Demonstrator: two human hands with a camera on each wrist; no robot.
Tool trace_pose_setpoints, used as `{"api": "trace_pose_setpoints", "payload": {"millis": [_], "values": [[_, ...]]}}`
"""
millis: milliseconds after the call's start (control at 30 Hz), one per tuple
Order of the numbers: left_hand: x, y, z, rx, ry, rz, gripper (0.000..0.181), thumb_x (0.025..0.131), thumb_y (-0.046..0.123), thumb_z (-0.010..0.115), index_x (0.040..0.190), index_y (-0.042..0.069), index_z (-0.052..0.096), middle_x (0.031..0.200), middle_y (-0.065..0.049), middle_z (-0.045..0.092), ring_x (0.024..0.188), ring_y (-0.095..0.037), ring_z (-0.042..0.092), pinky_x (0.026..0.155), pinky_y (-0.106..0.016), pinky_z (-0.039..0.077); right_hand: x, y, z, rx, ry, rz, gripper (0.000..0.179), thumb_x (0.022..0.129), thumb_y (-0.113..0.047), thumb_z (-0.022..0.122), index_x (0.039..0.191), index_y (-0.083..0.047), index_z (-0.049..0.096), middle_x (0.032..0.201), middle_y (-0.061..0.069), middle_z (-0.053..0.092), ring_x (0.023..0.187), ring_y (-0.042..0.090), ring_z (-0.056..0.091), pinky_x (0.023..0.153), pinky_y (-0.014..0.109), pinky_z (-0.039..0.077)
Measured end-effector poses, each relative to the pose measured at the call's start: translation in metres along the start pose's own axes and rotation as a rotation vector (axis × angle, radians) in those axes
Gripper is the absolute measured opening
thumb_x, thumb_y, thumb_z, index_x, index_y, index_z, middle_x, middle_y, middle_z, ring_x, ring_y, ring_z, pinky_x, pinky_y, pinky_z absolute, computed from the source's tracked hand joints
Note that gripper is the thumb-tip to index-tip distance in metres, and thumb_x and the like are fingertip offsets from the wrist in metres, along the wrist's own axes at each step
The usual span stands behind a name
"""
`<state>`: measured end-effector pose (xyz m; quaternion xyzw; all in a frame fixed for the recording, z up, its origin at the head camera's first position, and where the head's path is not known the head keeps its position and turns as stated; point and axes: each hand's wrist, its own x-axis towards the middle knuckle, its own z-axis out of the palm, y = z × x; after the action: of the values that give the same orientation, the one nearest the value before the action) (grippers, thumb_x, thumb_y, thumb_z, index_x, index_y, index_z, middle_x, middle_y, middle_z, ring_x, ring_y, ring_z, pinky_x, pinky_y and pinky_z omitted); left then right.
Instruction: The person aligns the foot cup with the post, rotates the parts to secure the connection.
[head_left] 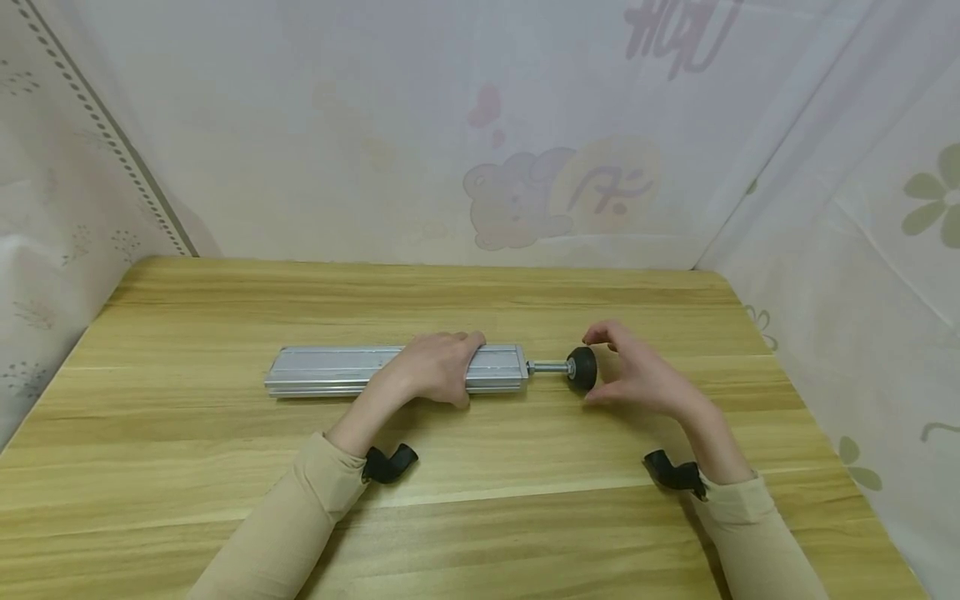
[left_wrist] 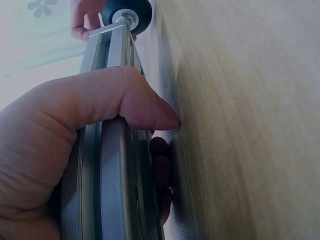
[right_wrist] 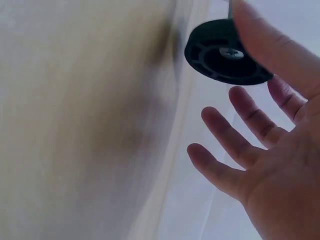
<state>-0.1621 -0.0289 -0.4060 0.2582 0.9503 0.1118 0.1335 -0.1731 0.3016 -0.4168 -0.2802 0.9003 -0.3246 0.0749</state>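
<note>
A silver slotted aluminium profile [head_left: 330, 371] lies lengthwise on the wooden table. My left hand [head_left: 435, 367] grips it across its right half, thumb on the near side and fingers over the far side. From the profile's right end a threaded rod [head_left: 550, 367] carries a round black levelling foot [head_left: 582, 369]. Around this foot my right hand [head_left: 645, 375] spreads its thumb and index finger, with small gaps on both sides in the head view. In the right wrist view the ribbed underside of the foot [right_wrist: 207, 62] shows a screw at its centre, and the other fingers [right_wrist: 225, 135] stand apart.
The wooden tabletop [head_left: 480, 533] reaches back to a pale printed cloth [head_left: 337, 150], which also hangs at both sides. A black curved piece sits at each wrist, one by the left cuff [head_left: 390, 464] and one by the right cuff [head_left: 671, 472].
</note>
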Motion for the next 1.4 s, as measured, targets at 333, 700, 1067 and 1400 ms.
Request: {"api": "trace_pose_setpoints", "payload": {"millis": [333, 700, 1067, 1400], "values": [[0.0009, -0.0007, 0.0009, 0.003, 0.0, 0.001, 0.076, 0.07, 0.025, 0.085, 0.137, 0.011, 0.052, 0.123, -0.006, 0.068, 0.112, -0.025, 0.066, 0.094, -0.047, 0.054, 0.0007, -0.0018, 0.0044, -0.028, 0.014, -0.015, 0.068, 0.071, -0.01, 0.094, 0.123, -0.008, 0.05, 0.128, 0.011, 0.057, 0.133, 0.038, 0.052, 0.115, 0.059, 0.039], [0.0004, -0.0005, 0.0004, 0.007, 0.0, 0.003, 0.076, 0.069, 0.025, 0.086, 0.136, 0.011, 0.051, 0.122, -0.007, 0.069, 0.111, -0.026, 0.066, 0.094, -0.047, 0.054, -0.0047, 0.006, -0.0047, 0.057, -0.083, 0.061, 0.045, 0.101, -0.029, 0.065, 0.141, -0.011, 0.052, 0.137, 0.012, 0.065, 0.132, 0.035, 0.059, 0.107, 0.057, 0.047], [0.0005, -0.0003, 0.001, 0.002, 0.005, 0.001, 0.076, 0.069, 0.024, 0.085, 0.136, 0.012, 0.052, 0.122, -0.005, 0.069, 0.109, -0.024, 0.065, 0.094, -0.047, 0.054, -0.0023, 0.0037, -0.0039, -0.011, -0.078, 0.104, 0.048, 0.109, -0.04, 0.045, 0.145, -0.01, 0.056, 0.146, 0.013, 0.061, 0.138, 0.035, 0.056, 0.11, 0.057, 0.045], [0.0004, -0.0003, 0.0007, 0.004, -0.001, -0.006, 0.077, 0.069, 0.025, 0.085, 0.137, 0.012, 0.051, 0.123, -0.006, 0.068, 0.11, -0.025, 0.065, 0.094, -0.048, 0.054, 0.0, -0.0008, 0.001, -0.034, 0.003, 0.01, 0.083, 0.069, -0.018, 0.096, 0.134, -0.003, 0.046, 0.136, 0.017, 0.055, 0.132, 0.038, 0.051, 0.114, 0.058, 0.039]]}}
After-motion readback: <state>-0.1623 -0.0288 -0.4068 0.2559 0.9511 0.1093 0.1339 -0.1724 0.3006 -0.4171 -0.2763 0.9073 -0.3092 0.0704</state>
